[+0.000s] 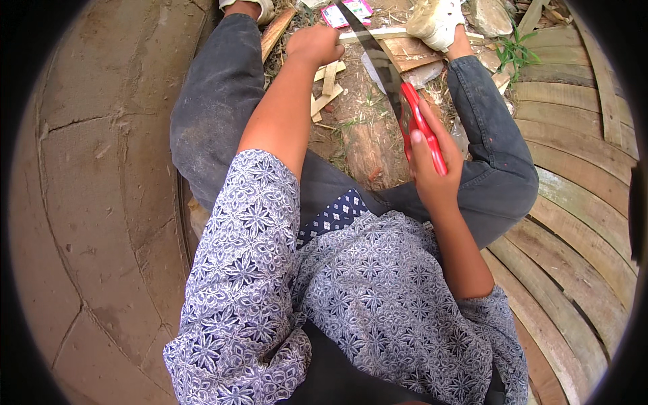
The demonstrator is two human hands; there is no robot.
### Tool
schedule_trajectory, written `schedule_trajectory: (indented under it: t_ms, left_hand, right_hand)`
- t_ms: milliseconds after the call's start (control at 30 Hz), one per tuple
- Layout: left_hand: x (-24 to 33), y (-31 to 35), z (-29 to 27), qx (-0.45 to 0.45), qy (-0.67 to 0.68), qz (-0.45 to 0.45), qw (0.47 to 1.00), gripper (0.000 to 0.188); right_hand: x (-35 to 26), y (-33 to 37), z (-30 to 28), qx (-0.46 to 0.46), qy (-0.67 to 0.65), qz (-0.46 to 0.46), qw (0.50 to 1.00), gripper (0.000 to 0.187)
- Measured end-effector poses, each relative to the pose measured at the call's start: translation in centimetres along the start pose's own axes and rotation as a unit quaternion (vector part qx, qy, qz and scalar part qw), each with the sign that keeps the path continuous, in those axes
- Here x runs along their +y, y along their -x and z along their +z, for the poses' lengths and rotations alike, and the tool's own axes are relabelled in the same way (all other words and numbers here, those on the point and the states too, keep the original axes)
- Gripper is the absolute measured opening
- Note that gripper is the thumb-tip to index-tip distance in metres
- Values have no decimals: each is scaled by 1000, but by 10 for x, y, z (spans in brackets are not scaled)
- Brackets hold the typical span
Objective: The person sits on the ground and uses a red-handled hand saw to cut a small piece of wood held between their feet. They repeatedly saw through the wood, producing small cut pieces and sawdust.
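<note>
My right hand [435, 155] is wrapped round the red handle of a handsaw [385, 64]. Its dark blade slants up and to the left, crossing a thin pale wood strip [391, 32] just right of my left hand; whether the teeth touch the wood I cannot tell. My left hand [314, 46] is closed on the left end of that strip, the fingertips hidden beneath. On the strip's right part rests my right foot in a cream shoe [432, 25]. Below the strip, beside the shoe, lies a brown board [410, 52].
Several wood offcuts [329, 77] lie between my legs, near a log [370, 152] set in the ground. A pink packet [346, 12] lies past the strip. Wooden slats [567, 169] run along the right, with a grass tuft [520, 50]; cracked brown paving [101, 202] spreads left.
</note>
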State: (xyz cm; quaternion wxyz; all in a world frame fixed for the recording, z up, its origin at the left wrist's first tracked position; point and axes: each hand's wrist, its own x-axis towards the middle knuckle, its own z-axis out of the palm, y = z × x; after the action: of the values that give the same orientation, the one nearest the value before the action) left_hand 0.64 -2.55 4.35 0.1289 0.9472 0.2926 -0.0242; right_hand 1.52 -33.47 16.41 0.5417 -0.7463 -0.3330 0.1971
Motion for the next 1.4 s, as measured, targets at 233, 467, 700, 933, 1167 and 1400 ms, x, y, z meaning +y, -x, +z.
schedule_trajectory:
  t_ms: [233, 467, 700, 933, 1167, 1400]
  left_hand:
    - [-2, -4, 0, 2, -30, -14, 999, 32]
    - [-7, -7, 1, 22, -12, 14, 1000, 32]
    - [3, -8, -4, -53, 30, -46, 997, 35]
    - [16, 7, 3, -53, -23, -13, 998, 32]
    - [13, 9, 6, -42, -35, -31, 998, 33]
    - [13, 8, 7, -47, -39, -37, 997, 34]
  right_hand:
    - [2, -34, 11, 8, 15, -51, 999, 41]
    - [15, -76, 34, 18, -53, -6, 998, 38]
    - [39, -44, 31, 18, -55, -8, 998, 42]
    - [29, -24, 24, 13, -12, -48, 999, 43]
    - [33, -27, 23, 13, -32, -48, 998, 43]
    - [40, -41, 15, 26, -107, -1, 994, 41]
